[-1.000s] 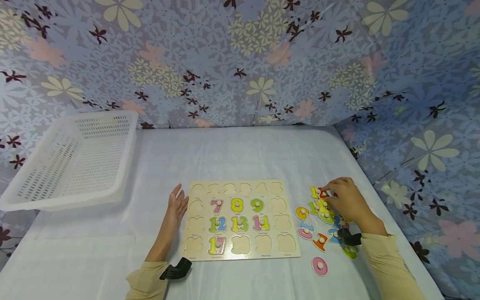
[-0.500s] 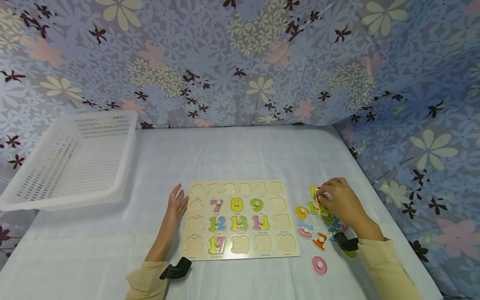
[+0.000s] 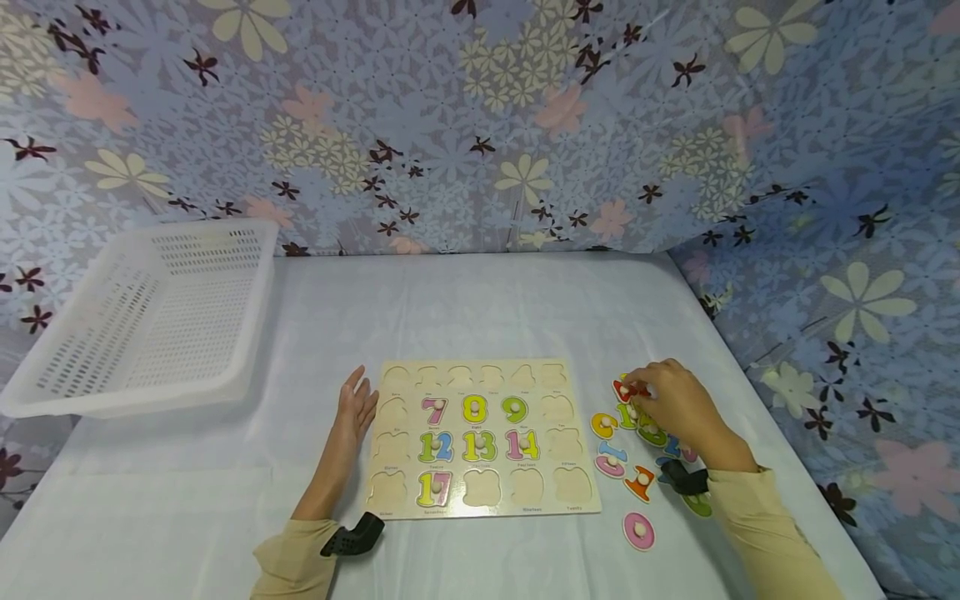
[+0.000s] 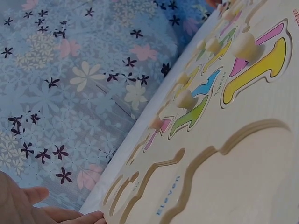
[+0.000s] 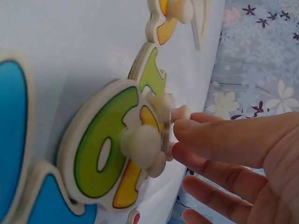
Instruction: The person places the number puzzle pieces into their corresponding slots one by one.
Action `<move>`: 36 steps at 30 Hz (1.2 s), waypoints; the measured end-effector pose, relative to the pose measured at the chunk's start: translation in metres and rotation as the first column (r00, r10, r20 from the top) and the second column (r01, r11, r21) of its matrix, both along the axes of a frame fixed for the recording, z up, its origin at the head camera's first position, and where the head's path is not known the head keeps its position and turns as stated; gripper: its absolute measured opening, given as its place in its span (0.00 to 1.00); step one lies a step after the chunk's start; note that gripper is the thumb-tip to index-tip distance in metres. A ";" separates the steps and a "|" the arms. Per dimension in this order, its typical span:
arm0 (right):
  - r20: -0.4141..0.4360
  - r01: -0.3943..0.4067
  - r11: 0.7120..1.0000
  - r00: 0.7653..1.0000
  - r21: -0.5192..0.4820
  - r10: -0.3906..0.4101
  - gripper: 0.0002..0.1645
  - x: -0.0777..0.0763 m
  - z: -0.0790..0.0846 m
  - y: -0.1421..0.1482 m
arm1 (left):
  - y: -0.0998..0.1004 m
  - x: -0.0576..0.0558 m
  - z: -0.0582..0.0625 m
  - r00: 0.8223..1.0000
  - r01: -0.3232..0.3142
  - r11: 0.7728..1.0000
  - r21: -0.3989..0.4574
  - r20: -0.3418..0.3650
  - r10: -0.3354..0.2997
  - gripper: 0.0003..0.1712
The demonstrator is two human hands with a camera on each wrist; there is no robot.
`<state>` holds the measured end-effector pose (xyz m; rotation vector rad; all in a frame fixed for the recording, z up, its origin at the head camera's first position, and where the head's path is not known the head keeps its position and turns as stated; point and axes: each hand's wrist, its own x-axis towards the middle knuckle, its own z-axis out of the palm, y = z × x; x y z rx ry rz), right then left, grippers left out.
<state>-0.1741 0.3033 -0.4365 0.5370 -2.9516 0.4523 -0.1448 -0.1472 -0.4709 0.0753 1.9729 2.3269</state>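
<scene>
In the head view, my right hand (image 3: 678,404) pinches a red number puzzle piece (image 3: 622,391) above the pile at the right of the board. The right wrist view shows thumb and fingertips around a small wooden knob, its piece nearly edge-on. Just beside these fingers lies a knobbed piece with a green digit (image 5: 84,172) and an orange one. My left hand (image 3: 355,417) lies with fingers extended along the left edge of the wooden number board (image 3: 412,425). Set into the board are several pieces, among them 7, 8, 9, 12, 13, 14 and 17; other recesses are bare.
Loose number pieces spread right of the board, including a pink 0 (image 3: 630,542), an orange-red piece (image 3: 640,485) and an orange piece (image 3: 599,427). A white perforated basket (image 3: 247,350) stands at the back left. Floral cloth (image 3: 450,125) hangs behind the white-covered table (image 3: 480,308).
My right hand has shifted slightly left over the pile, and the red piece has moved left with it, now covering much of a yellow digit. The left hand has stayed in place.
</scene>
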 end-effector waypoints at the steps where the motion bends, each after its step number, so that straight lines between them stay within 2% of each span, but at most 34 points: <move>1: -0.004 -0.004 1.000 1.000 0.000 0.004 0.11 -0.001 0.000 0.000 | 0.000 0.000 0.000 1.000 0.001 1.000 0.003 0.000 -0.001 0.44; 7: 0.024 -0.011 1.000 1.000 0.009 0.011 0.05 -0.012 -0.002 0.000 | 0.000 0.000 0.001 1.000 0.005 1.000 0.001 -0.005 -0.005 0.45; 13: 0.072 -0.017 1.000 0.997 0.007 0.016 0.03 -0.022 0.008 -0.009 | 0.000 0.005 0.000 0.999 -0.005 0.993 -0.118 -0.040 0.000 0.37; 14: 0.080 -0.017 1.000 0.997 -0.002 0.017 0.03 -0.025 0.010 -0.013 | 0.000 0.006 0.000 0.999 -0.010 0.990 -0.143 -0.043 0.004 0.35; 17: 0.083 -0.040 0.999 0.996 -0.014 0.041 0.03 -0.033 0.016 -0.035 | 0.000 0.007 0.000 0.999 -0.020 0.989 -0.148 -0.042 0.014 0.36; 22: 0.018 -0.171 0.985 0.985 0.036 0.170 0.06 -0.048 0.013 -0.079 | -0.001 0.010 0.000 0.999 -0.022 0.985 -0.173 -0.051 0.013 0.35; 25: 0.002 -0.224 0.971 0.974 0.076 0.225 0.09 -0.055 0.008 -0.099 | -0.001 0.009 0.001 0.999 -0.014 0.991 -0.134 -0.043 0.008 0.36; 30: -0.016 -0.239 0.964 0.970 0.114 0.242 0.11 -0.062 0.002 -0.120 | 0.000 0.002 0.005 1.000 -0.013 1.000 -0.007 0.015 0.013 0.43; 33: -0.033 -0.239 0.963 0.969 0.122 0.245 0.10 -0.065 0.001 -0.126 | -0.001 0.002 0.005 1.000 -0.014 1.000 0.010 0.019 0.014 0.44; 36: -0.027 -0.242 0.963 0.969 0.121 0.247 0.10 -0.066 0.000 -0.130 | -0.001 0.004 0.005 1.000 -0.012 0.999 -0.033 0.001 0.012 0.41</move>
